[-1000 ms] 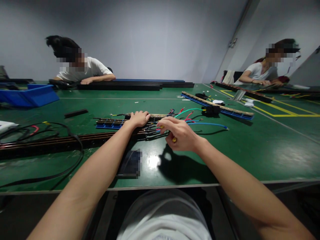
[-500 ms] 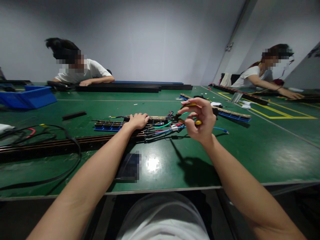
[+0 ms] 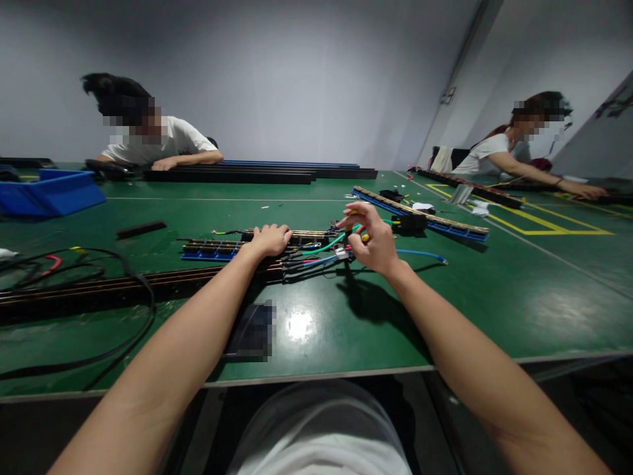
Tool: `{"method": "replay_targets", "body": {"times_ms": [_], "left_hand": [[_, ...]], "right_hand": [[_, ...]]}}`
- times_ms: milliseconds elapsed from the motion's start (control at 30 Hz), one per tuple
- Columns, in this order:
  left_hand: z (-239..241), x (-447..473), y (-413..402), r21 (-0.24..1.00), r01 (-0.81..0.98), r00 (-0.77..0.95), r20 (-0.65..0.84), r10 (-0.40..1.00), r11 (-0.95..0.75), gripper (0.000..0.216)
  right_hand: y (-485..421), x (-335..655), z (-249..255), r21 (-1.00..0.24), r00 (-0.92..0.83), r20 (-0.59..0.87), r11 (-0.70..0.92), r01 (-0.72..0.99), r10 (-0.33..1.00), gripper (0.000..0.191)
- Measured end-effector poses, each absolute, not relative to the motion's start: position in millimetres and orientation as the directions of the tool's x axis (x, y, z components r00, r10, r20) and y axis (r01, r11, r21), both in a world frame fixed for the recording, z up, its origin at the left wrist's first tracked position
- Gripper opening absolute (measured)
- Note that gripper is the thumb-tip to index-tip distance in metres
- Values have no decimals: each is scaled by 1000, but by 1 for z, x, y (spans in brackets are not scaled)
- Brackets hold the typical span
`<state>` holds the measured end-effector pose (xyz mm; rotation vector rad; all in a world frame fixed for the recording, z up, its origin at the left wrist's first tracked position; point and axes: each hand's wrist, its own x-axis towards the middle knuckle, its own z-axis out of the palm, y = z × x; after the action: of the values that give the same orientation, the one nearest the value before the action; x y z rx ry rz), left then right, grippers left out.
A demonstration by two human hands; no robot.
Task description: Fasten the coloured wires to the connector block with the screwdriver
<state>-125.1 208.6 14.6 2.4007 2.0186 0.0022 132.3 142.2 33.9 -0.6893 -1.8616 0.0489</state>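
Nearest me on the desk (image 3: 316, 359), a dark flat object (image 3: 248, 332) lies short of the long black rail (image 3: 148, 285), seemingly set apart from the wires. My left hand (image 3: 270, 241) rests palm down over the gold-lined strip (image 3: 311, 234), probably to steady it; whether its fingers grip underneath, I can't tell. My right hand (image 3: 374, 239) curls part-closed round a yellow-handled tool (image 3: 366, 238), handles apart, perhaps to work among the coloured wires (image 3: 316, 251). Beyond, a blue-based strip (image 3: 459, 227) lies angled.

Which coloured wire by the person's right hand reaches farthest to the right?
The blue wire: its tip shows to the right of the right hand, farther over than the green wire or any other there.
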Motion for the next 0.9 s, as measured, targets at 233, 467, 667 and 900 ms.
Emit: {"method": "replay_targets", "body": {"times_ms": [233,467,667,900], "left_hand": [[14,-126,209,8,985,171,0,985,-171,55],[13,-126,211,5,984,176,-7,984,-176,56],[14,-126,209,6,984,177,-6,984,-177,55],[15,-126,208,8,984,178,-8,984,-178,57]], "right_hand": [[137,128,32,-307,-189,894,862,404,407,55],[135,128,34,-327,-141,905,870,368,400,48],[145,131,29,-348,-207,876,869,353,435,48],[149,124,23,-526,-126,806,797,295,579,58]]}}
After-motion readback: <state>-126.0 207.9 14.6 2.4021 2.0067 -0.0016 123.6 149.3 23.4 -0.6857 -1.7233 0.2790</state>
